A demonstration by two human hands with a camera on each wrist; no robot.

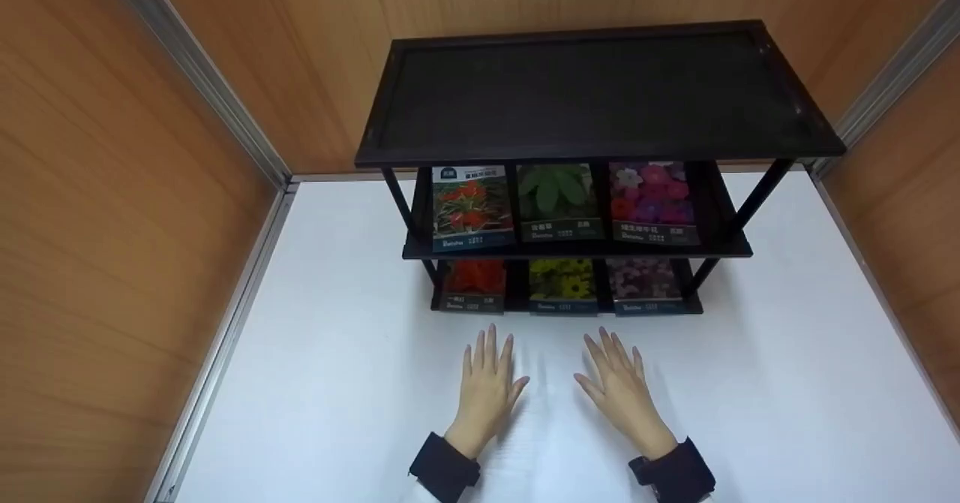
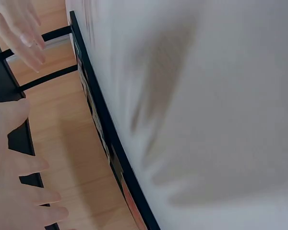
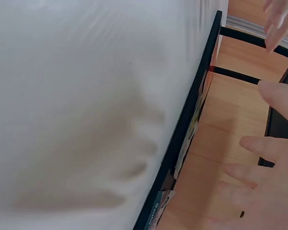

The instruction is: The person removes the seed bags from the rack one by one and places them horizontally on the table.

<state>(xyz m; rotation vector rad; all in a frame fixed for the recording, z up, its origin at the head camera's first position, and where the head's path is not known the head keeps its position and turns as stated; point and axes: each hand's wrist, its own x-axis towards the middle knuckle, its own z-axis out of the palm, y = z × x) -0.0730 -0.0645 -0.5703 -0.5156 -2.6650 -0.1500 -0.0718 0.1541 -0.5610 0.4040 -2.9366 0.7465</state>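
My left hand (image 1: 484,394) hovers over the white table, palm down with fingers spread, holding nothing. Beside it, my right hand (image 1: 621,396) has the same pose, its thumb turned toward the left one. Both sets of fingertips point at a black three-level shelf (image 1: 600,97). On its middle level lie packets showing orange-red flowers (image 1: 472,206), green leaves (image 1: 559,199) and mixed pink flowers (image 1: 652,199). The bottom level carries packets with red flowers (image 1: 474,281), yellow flowers (image 1: 562,281) and pale purple flowers (image 1: 645,281), their upper parts hidden by the level above.
White table surface (image 1: 337,383) extends around the shelf and hands. Wood-grain panels (image 1: 112,225) enclose it at the left, back and right, with a metal strip (image 1: 225,368) along the left edge. The shelf's top level overhangs the lower two in the head view.
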